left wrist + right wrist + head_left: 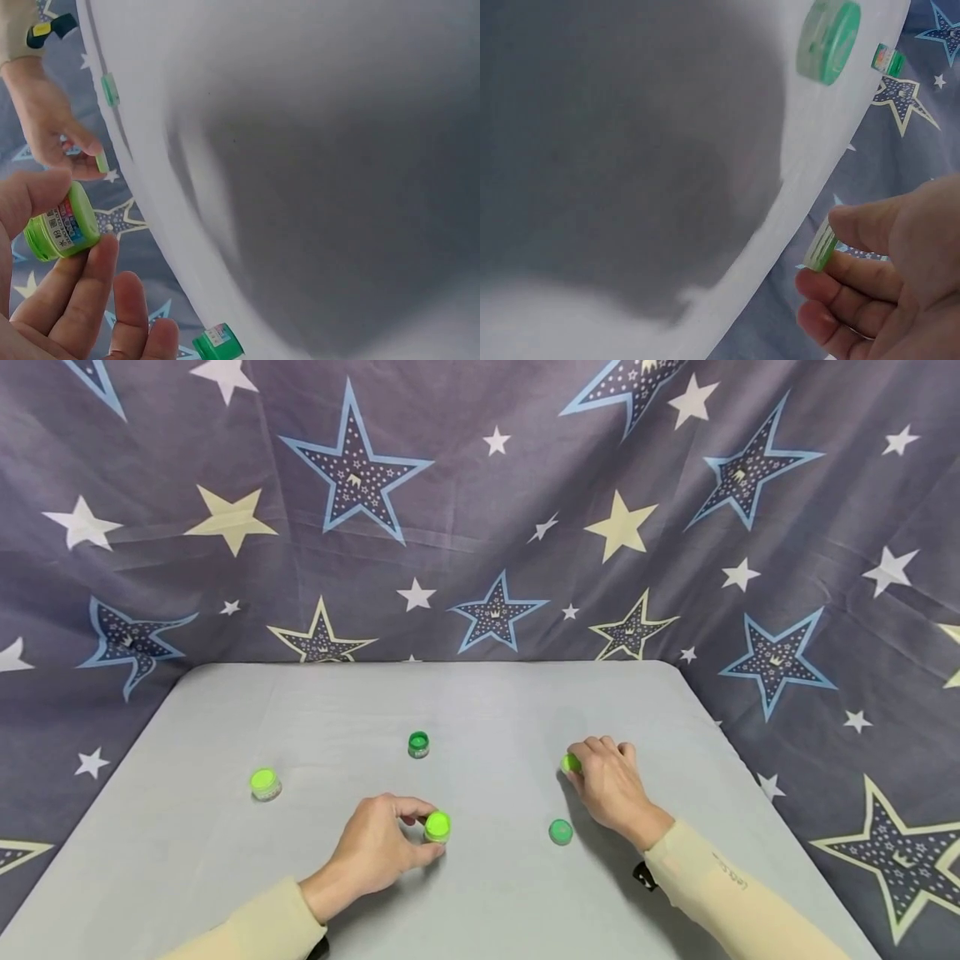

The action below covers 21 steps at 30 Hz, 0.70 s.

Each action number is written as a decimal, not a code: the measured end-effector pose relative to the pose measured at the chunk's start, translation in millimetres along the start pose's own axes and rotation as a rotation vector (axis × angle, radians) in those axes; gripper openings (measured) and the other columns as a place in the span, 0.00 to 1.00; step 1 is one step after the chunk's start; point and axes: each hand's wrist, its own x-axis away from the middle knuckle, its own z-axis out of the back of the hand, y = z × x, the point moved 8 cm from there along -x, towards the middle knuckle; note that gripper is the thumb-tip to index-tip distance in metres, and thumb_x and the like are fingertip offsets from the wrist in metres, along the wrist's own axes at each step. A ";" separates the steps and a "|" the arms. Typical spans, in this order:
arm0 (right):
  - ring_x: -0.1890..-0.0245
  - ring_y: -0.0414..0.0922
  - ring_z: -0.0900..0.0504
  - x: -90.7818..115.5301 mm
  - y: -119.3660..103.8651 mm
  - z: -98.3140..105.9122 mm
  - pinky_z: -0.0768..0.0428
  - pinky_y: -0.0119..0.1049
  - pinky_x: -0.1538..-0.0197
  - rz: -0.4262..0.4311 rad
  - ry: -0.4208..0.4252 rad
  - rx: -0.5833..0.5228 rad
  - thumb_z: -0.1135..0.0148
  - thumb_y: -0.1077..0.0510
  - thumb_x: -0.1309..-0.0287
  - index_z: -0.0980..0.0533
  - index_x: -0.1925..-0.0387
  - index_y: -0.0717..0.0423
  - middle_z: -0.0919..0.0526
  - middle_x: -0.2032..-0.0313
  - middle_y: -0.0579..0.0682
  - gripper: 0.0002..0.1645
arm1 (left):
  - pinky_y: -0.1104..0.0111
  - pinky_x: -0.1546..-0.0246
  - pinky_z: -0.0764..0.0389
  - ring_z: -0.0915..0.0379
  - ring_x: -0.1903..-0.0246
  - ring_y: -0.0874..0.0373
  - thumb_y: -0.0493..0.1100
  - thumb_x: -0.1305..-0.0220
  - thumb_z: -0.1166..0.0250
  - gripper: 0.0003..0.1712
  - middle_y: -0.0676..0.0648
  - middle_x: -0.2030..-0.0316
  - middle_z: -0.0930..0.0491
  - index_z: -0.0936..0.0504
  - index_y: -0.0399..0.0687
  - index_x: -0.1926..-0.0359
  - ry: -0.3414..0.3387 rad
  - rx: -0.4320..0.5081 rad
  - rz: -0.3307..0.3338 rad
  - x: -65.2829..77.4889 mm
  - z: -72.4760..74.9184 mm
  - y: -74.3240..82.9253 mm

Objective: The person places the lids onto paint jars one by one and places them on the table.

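Note:
My left hand [375, 846] pinches a small light green paint jar [437, 827] between thumb and fingers, its bright round top facing up. The left wrist view shows a printed label around that jar [64, 225]. Over to the right, my right hand [611, 783] pinches a thin light green lid [571, 763] by its edge; its ridged rim shows on the lid [822, 245] in the right wrist view. Nearer me than that hand lies a round green lid [560, 832]. Beyond my left hand stands a dark green paint jar [418, 744] with a dark round top.
Another light green jar [265, 783] stands on the left part of the pale grey table [480, 702]. A star-patterned cloth [450, 510] hangs behind the table and along its sides.

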 end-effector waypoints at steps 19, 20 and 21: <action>0.62 0.47 0.25 8.8 -30.2 11.5 0.38 0.47 0.56 0.088 0.038 -0.035 0.22 0.60 0.46 0.17 0.55 0.56 0.16 0.61 0.48 0.17 | 0.66 0.62 0.24 0.23 0.61 0.57 0.44 0.57 0.15 0.17 0.64 0.68 0.18 0.10 0.65 0.65 -0.015 0.002 -0.033 -0.2 -4.6 1.3; 0.61 0.47 0.25 9.0 -31.9 11.9 0.38 0.47 0.56 0.092 0.037 -0.035 0.22 0.60 0.46 0.17 0.54 0.56 0.16 0.60 0.48 0.18 | 0.65 0.62 0.24 0.22 0.61 0.57 0.44 0.56 0.15 0.17 0.64 0.68 0.18 0.10 0.66 0.65 -0.016 0.002 -0.037 -0.3 -4.8 1.5; 0.61 0.47 0.24 9.0 -33.5 12.6 0.38 0.47 0.56 0.097 0.039 -0.036 0.22 0.60 0.46 0.17 0.54 0.56 0.16 0.60 0.48 0.18 | 0.65 0.61 0.24 0.22 0.61 0.57 0.44 0.56 0.15 0.17 0.65 0.68 0.18 0.10 0.66 0.65 -0.018 0.001 -0.039 -0.4 -5.0 1.6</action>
